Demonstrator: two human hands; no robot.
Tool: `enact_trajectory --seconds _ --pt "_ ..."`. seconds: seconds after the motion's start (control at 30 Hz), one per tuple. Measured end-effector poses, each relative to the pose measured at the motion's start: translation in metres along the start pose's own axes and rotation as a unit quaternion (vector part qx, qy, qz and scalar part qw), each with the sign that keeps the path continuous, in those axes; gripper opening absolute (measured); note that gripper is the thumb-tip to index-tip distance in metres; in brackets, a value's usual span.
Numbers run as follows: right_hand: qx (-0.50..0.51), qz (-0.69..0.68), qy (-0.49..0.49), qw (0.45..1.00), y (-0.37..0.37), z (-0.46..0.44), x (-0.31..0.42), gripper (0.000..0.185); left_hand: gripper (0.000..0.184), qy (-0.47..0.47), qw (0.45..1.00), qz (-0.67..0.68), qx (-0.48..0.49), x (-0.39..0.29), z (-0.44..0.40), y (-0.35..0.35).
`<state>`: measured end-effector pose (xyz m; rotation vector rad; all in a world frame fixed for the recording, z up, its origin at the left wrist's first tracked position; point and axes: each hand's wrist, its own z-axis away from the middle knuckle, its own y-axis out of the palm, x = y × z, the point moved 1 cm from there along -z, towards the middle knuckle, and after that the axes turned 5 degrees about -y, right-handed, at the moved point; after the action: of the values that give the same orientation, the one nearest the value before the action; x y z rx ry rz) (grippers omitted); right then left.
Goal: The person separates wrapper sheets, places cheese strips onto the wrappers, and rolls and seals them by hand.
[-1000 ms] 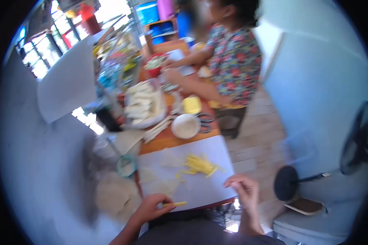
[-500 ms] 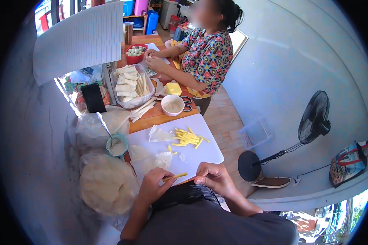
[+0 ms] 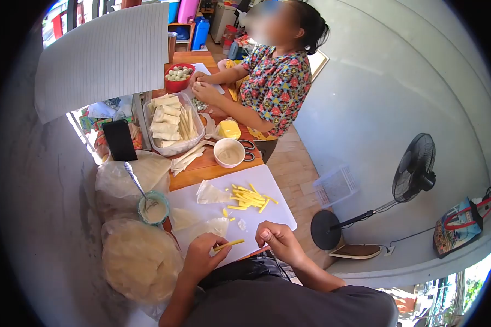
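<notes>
While the left hand [image 3: 202,253] pinches one yellow stick [image 3: 232,243] over the near edge of the white board [image 3: 281,215], the right hand [image 3: 281,242] is beside it with thumb and fingers drawn together; whether anything sits between them, I cannot tell. On the board lie one pile of yellow sticks [image 3: 250,197], too overlapped to count, and at least three thin pale sheets [image 3: 211,192]. Left of the board, one teal bowl [image 3: 143,216] contains whitish paste and one spoon [image 3: 132,175], its lower end sunk; nearer, one clear bag [image 3: 142,250] holds pale folded layers, blurred by plastic. Beyond the board on the worktop [image 3: 196,173] stand one white bowl [image 3: 222,162] with indistinct pale contents, scissors [image 3: 249,156] partly hidden behind it, one clear tub [image 3: 174,151] stacked with pale rolls, and, farthest, one red bowl [image 3: 175,86] of small round pale pieces near a co-worker's hands [image 3: 201,87].
</notes>
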<state>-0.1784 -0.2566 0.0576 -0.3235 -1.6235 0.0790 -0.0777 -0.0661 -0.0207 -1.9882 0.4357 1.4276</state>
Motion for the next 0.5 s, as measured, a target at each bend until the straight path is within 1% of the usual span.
enact_trajectory --seconds 0.07,0.17,0.2,0.3,0.33,0.4,0.5 --pt "0.028 -0.007 0.027 0.999 -0.007 -0.003 -0.008 0.045 0.015 -0.004 1.000 -0.007 -0.002 0.002 -0.001 0.000" --pt "0.059 -0.055 0.034 0.996 -0.013 -0.006 -0.022 0.042 0.016 -0.006 1.000 -0.026 -0.003 0.005 -0.003 -0.001" --pt "0.028 -0.050 -0.012 0.998 -0.006 -0.010 -0.018 0.039 0.016 -0.007 0.999 -0.031 -0.004 0.006 -0.003 0.000" --pt "0.013 -0.074 -0.039 0.996 0.005 -0.017 -0.010 0.033 0.016 -0.015 0.999 -0.038 -0.016 0.008 -0.003 0.001" --pt "0.030 -0.064 -0.027 0.997 0.002 -0.015 -0.013 0.030 0.017 -0.013 0.999 -0.041 -0.015 0.008 -0.003 0.002" --pt "0.030 -0.063 -0.005 0.998 -0.003 -0.013 -0.022 0.031 0.017 -0.006 0.999 -0.047 -0.015 0.006 -0.005 0.001" --pt "0.030 -0.069 0.019 0.997 -0.010 -0.012 -0.027 0.037 0.016 -0.021 0.999 -0.029 -0.009 0.000 -0.008 0.000"
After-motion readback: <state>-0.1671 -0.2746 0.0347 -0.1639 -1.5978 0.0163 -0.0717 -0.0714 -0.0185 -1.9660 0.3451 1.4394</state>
